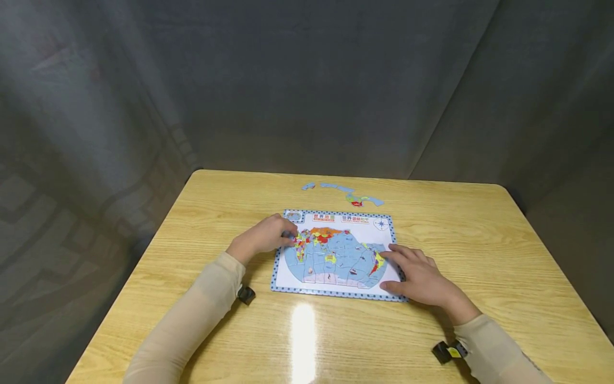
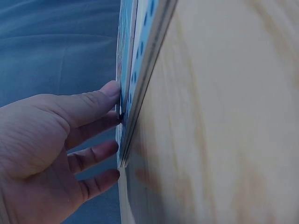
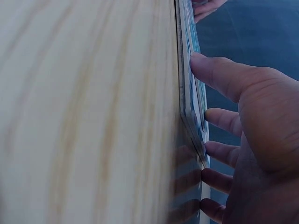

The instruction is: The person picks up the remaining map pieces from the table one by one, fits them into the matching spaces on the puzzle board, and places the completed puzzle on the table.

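A world map jigsaw puzzle (image 1: 342, 266) lies flat on the table, its white board edged in dotted blue. At the map's upper left, my left hand (image 1: 266, 234) pinches a thin puzzle piece (image 2: 118, 105) between thumb and index finger, low over the board. The fingers hide most of this piece in the head view. The other left fingers are spread by the board's edge. My right hand (image 1: 422, 277) rests on the right side of the board, fingers spread and relaxed, its thumb (image 3: 205, 65) on the border and the index fingertip near South America.
Beyond the board's far edge lie several loose puzzle pieces: a small blue one (image 1: 308, 186), a long blue strip (image 1: 337, 187) and a colourful cluster (image 1: 357, 201). The wooden table (image 1: 230, 202) ends at a grey curtain (image 1: 307, 96).
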A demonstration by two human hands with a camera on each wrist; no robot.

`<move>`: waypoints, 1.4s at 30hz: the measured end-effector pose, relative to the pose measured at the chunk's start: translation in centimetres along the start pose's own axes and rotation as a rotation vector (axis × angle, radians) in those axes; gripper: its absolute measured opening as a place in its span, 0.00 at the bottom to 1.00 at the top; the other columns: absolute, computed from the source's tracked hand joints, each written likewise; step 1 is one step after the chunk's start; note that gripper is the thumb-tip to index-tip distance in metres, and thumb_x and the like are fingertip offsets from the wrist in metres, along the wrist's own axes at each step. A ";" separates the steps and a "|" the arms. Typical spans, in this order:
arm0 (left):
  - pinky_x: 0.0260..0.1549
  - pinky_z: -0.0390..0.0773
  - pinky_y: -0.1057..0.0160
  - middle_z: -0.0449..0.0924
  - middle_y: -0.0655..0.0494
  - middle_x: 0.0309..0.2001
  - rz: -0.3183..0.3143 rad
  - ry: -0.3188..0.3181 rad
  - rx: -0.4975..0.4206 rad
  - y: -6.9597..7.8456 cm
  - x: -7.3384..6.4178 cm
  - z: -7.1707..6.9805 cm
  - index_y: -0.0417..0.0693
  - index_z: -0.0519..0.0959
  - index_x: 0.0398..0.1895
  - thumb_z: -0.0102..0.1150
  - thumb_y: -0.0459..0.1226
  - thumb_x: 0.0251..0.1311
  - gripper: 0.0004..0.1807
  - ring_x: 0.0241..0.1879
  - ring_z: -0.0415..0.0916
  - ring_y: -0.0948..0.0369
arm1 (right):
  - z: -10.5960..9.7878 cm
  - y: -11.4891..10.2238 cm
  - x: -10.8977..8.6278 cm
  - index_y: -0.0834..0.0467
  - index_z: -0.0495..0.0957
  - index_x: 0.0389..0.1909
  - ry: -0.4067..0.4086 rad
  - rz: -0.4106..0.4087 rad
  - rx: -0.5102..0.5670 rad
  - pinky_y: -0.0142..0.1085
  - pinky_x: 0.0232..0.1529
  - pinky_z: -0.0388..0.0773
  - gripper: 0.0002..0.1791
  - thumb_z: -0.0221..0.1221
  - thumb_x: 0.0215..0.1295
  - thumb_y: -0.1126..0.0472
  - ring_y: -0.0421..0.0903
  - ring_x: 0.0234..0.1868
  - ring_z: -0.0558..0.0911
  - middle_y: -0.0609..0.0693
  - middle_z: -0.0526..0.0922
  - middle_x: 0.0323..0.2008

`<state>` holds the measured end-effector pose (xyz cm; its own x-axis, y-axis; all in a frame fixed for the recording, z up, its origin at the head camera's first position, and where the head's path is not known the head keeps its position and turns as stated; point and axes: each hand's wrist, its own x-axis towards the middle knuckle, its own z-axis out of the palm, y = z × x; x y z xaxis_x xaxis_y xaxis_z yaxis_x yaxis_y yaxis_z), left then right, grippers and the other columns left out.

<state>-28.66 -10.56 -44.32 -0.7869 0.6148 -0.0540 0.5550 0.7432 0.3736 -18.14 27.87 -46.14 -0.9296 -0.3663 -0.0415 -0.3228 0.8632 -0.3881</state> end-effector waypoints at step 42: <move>0.65 0.64 0.53 0.75 0.53 0.63 -0.026 -0.045 -0.046 0.2 0.3 0.3 0.51 0.86 0.48 0.64 0.37 0.63 0.11 0.64 0.68 0.52 | 0.1 0.1 0.0 0.50 0.69 0.69 -0.001 0.000 0.014 0.63 0.57 0.55 0.41 0.64 0.57 0.35 0.63 0.67 0.58 0.58 0.60 0.72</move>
<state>-28.67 -10.16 -44.55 -0.7875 0.6072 -0.1054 0.5207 0.7470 0.4134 -18.15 27.98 -46.25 -0.9292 -0.3670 -0.0426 -0.3206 0.8583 -0.4007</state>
